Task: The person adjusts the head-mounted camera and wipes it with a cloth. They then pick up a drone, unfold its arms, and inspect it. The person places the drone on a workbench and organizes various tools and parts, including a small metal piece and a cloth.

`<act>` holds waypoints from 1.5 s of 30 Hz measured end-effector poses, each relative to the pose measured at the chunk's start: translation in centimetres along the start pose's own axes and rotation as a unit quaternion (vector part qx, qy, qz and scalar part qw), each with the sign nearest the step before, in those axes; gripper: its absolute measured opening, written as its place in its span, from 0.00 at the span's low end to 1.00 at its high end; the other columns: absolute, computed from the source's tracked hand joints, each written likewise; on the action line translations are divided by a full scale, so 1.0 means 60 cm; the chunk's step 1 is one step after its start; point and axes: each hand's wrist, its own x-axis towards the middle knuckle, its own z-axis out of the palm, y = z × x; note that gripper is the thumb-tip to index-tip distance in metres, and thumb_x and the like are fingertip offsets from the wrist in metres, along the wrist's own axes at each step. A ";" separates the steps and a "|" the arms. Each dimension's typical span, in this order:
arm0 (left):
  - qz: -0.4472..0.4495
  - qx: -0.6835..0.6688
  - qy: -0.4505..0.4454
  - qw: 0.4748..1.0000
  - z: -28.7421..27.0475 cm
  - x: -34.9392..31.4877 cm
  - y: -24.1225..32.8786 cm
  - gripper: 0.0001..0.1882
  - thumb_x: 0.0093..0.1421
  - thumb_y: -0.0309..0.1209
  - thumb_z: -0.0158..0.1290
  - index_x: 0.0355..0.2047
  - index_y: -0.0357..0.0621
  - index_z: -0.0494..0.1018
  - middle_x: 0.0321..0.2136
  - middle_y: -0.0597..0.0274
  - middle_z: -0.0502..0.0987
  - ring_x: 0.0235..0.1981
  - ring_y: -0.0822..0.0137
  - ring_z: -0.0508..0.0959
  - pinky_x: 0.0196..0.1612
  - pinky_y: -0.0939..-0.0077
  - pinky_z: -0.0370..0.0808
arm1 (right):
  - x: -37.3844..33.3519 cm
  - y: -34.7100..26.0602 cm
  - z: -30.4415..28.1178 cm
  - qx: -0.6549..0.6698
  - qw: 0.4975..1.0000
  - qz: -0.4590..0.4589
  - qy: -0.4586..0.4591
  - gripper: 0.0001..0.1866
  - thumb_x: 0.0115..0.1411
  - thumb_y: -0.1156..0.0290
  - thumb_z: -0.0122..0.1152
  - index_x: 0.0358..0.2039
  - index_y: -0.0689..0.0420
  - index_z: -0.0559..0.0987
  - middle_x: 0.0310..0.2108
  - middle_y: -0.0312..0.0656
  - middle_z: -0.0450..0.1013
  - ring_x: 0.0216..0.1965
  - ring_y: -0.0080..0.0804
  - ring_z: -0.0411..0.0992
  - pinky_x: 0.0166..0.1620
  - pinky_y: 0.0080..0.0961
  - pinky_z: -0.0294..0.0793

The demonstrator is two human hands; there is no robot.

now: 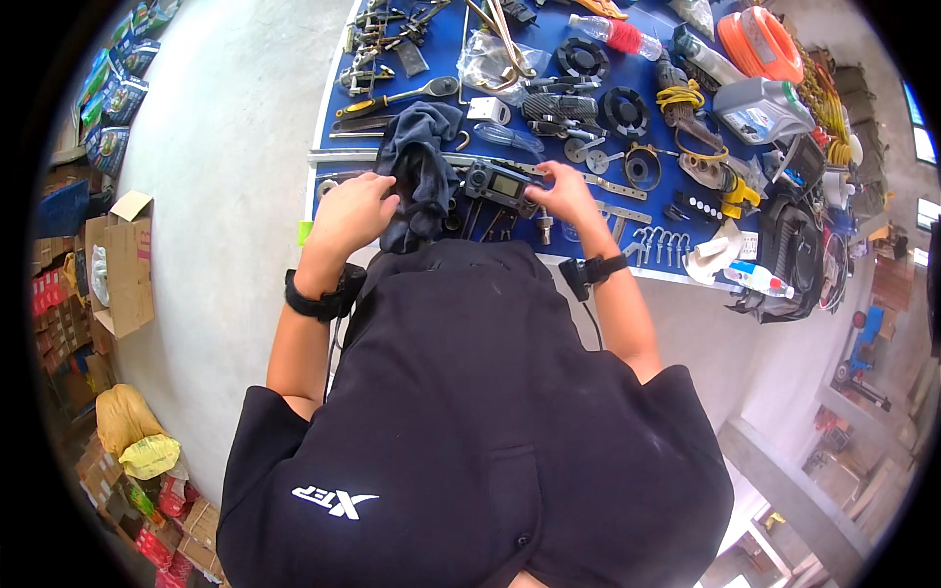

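Note:
Near the front edge of the blue-topped table, my left hand has its fingers curled against the left side of a bunched dark grey cloth. Just right of the cloth lies a grey device with a small display and knobs. At its right end is my right hand, with index finger and thumb bent around the edge. Below the device, small dark hand tools lie partly hidden. A metal fitting stands close under my right hand.
A yellow-handled ratchet and metal rails lie beyond my hands. Farther right are several hooks, a grey jug, an orange hose coil and a water bottle. An open cardboard box stands left on the floor.

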 end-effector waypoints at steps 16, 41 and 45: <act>0.021 -0.130 -0.012 0.991 -0.047 -0.019 -0.005 0.18 0.65 0.35 0.52 0.52 0.40 0.75 0.47 0.50 0.78 0.48 0.47 0.78 0.51 0.61 0.74 | 0.204 -0.002 -0.044 -0.178 0.951 0.042 0.250 0.22 0.56 0.60 0.64 0.48 0.58 0.78 0.41 0.57 0.76 0.46 0.55 0.75 0.52 0.44 0.74; 0.233 -0.346 0.130 0.899 -0.170 0.003 0.102 0.34 0.57 0.35 0.65 0.62 0.43 0.67 0.57 0.53 0.70 0.58 0.58 0.70 0.58 0.64 0.68 | 0.034 -0.224 -0.196 0.430 0.860 -0.262 0.082 0.17 0.57 0.70 0.66 0.45 0.63 0.81 0.37 0.38 0.79 0.36 0.24 0.77 0.42 0.21 0.77; 0.194 -0.338 0.247 0.887 -0.161 0.023 0.122 0.49 0.50 0.42 0.71 0.67 0.45 0.58 0.61 0.50 0.64 0.59 0.54 0.70 0.58 0.60 0.69 | 0.006 -0.265 -0.153 0.659 0.702 -0.254 -0.090 0.21 0.55 0.69 0.68 0.49 0.63 0.79 0.43 0.40 0.79 0.41 0.29 0.77 0.47 0.26 0.78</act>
